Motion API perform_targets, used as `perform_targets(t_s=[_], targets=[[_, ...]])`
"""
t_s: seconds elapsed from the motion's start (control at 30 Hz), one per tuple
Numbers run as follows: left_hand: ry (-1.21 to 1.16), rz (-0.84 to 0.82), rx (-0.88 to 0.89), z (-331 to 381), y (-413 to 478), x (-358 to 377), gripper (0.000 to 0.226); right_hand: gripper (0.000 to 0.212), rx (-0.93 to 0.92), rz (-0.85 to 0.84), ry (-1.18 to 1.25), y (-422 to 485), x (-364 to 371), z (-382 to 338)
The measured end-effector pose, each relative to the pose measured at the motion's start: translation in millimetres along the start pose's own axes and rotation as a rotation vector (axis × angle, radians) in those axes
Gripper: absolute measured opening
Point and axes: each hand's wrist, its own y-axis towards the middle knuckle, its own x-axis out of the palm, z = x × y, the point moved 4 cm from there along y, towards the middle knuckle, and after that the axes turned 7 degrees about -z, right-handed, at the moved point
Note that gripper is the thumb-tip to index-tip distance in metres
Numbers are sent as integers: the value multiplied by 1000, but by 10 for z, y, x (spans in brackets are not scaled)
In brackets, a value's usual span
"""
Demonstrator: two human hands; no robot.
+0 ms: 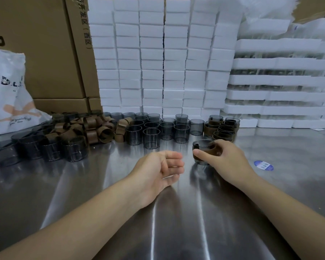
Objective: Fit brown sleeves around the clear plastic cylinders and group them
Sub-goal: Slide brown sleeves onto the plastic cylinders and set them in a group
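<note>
Upright on the steel table [101,184], a clear plastic cylinder [203,145] wearing a brown sleeve sits in the grasp of the person's right hand [231,160], just in front of the cluster of sleeved cylinders [222,129] at the right end of the row. The thumb [200,153] lies across the near face of the sleeve and the other fingers curl round the far right side, pinching the cylinder between them; its base appears to meet the tabletop, though reflections make that contact hard to judge. Much of the sleeve is covered by the thumb and palm, and the fingertips behind the cylinder are hidden. The left hand [158,169] hovers just to the left, apart from the cylinder, palm turned inward, fingers straight and relaxed, holding nothing; blur softens its fingertips. Beyond, bare clear cylinders [151,135] stand in close rows at centre, a loose heap of brown sleeves [94,128] lies to their left, and darker-looking cylinders [36,149] line up at far left, the outermost indistinct. A wall of white foam blocks [158,53] rises behind, flanked by cardboard boxes [45,44] and a white printed bag [8,91] cut off at the left edge, with stacked white trays [280,81] at right. A blue sticker [263,165] lies on the table to the right of the right hand.
</note>
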Motion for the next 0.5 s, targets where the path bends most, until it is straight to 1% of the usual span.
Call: perform_targets(t_s=[0.1,0.2,0.3,0.4,0.5], targets=[[69,9,29,-9,-7,10,37,64,38,-22,-19,36,-16,131],[90,14,41,22,-39,33,30,73,39,-7,-82,66,-29,140],[89,27,59,75,-63,35,27,75,46,12,-125,55,-28,106],[70,13,65,120,-77,30,12,76,83,20,-157,38,-46,107],[77,0,80,149,-41,-8,14,77,129,50,-198,25,-99,110]])
